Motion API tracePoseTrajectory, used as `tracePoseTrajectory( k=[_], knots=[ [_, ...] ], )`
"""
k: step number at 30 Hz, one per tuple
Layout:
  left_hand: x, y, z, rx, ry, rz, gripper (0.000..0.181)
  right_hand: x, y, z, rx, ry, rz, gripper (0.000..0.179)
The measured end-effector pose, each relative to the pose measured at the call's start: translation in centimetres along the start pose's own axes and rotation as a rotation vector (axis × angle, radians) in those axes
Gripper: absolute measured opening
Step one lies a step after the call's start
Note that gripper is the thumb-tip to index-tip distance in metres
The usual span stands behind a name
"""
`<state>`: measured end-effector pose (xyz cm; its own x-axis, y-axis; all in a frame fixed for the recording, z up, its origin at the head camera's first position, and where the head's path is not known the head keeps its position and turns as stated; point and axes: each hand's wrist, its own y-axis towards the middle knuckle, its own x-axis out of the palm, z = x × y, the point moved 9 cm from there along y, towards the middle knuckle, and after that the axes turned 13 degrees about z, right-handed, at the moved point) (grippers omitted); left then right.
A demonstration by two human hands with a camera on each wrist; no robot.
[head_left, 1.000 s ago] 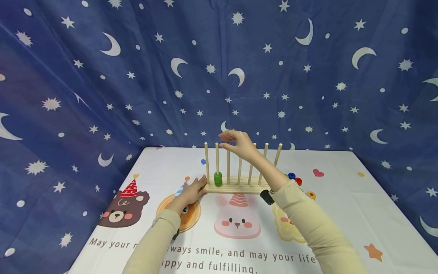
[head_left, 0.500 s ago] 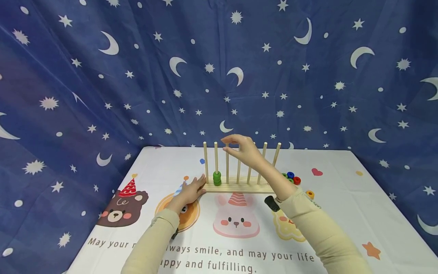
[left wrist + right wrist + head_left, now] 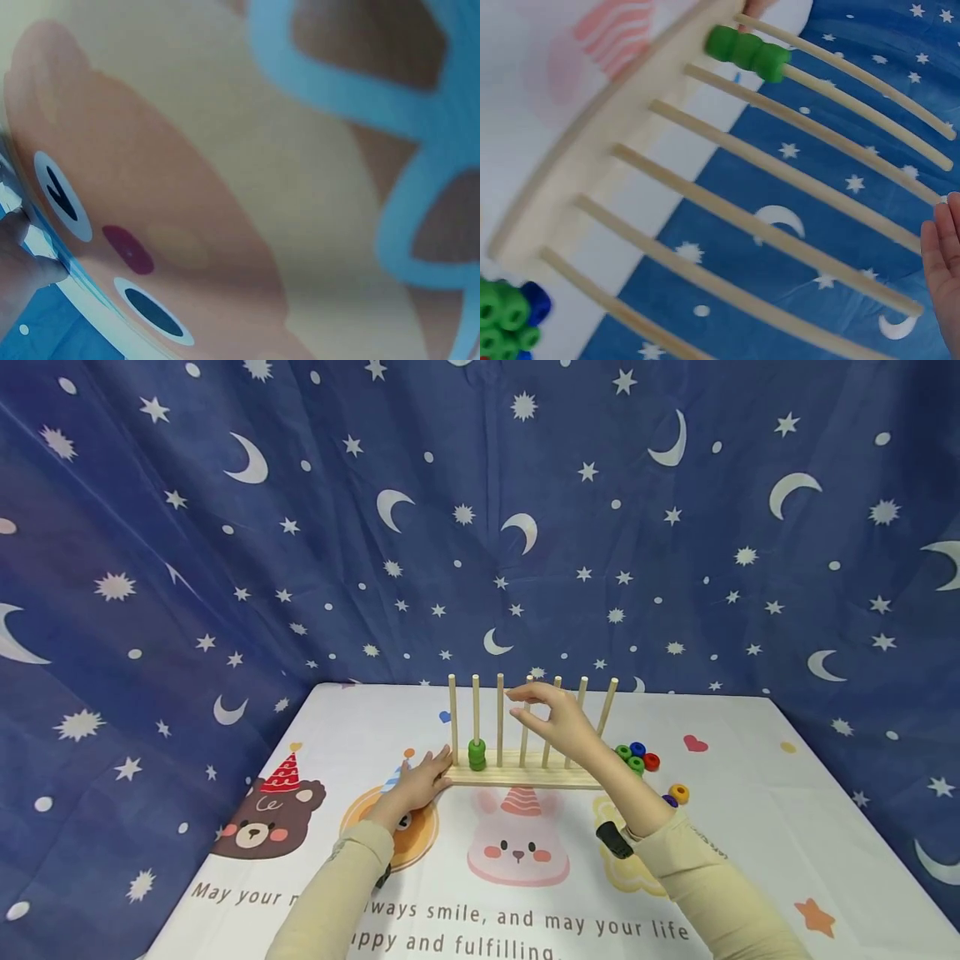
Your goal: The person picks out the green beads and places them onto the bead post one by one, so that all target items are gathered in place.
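Note:
A wooden rack (image 3: 495, 777) with several upright pegs stands on the table. Its second peg from the left carries stacked green beads (image 3: 477, 755), three of them showing in the right wrist view (image 3: 746, 52). At the rack's left end my left hand (image 3: 420, 785) holds the base, thumb at the front edge and fingers toward the back. My right hand (image 3: 562, 722) is raised in front of the pegs, with thumb and forefinger apart and nothing between them. Its fingertips overlap the area near the third and fourth pegs. In the right wrist view only some fingers show at the right edge.
Loose green, blue and red beads (image 3: 636, 765) lie just beyond the rack's right end. A yellow bead (image 3: 678, 792) and a blue bead (image 3: 670, 801) lie nearer, beside the right sleeve. A blue starry curtain (image 3: 480, 527) hangs behind the white printed tablecloth (image 3: 750, 827).
My right hand has moved down and to the right, away from the top of the second peg. The left hand and the green beads on the peg stay in place.

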<state>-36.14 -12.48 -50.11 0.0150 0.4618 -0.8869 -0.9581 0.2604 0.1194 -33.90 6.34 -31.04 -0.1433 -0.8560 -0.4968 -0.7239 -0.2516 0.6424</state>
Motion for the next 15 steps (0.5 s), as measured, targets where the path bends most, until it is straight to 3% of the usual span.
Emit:
tracePoseTrajectory(
  k=[15],
  knots=[
    [0.1, -0.1, 0.0, 0.005, 0.023, -0.021, 0.053, -2.8, -5.3, 5.4, 0.104, -0.089, 0.012, 0.022]
  ],
)
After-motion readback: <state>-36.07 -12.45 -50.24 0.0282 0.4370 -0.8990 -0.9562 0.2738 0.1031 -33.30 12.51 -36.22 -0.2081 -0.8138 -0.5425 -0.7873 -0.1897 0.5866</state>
